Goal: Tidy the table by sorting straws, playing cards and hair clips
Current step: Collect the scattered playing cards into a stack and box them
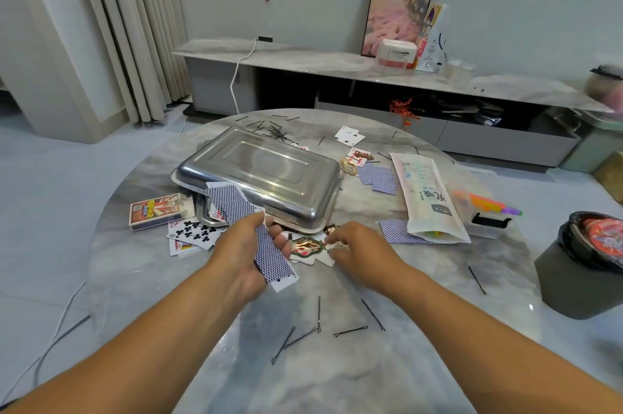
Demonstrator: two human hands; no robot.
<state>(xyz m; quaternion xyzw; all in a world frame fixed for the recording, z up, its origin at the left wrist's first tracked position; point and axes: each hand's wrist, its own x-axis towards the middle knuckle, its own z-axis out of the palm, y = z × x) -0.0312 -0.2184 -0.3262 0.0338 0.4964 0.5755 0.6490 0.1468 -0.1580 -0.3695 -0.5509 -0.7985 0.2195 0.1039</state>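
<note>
Over the table point(337, 363), left hand point(242, 255) grips playing cards point(266, 245); right hand point(357, 251) pinches a hair clip point(306, 245).

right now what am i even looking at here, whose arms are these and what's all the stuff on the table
This is one picture from a camera worn on a person's head, looking forward and down, so the two bare arms are the wearer's own. There is no machine.

The left hand holds a fanned stack of blue-backed playing cards. The right hand reaches down to a card and a decorated hair clip on the round marble table; whether it grips anything I cannot tell.

Also on the table: an upturned metal tray, a card box, loose cards, thin black hairpins, and a bag of straws with coloured straws beside it.
</note>
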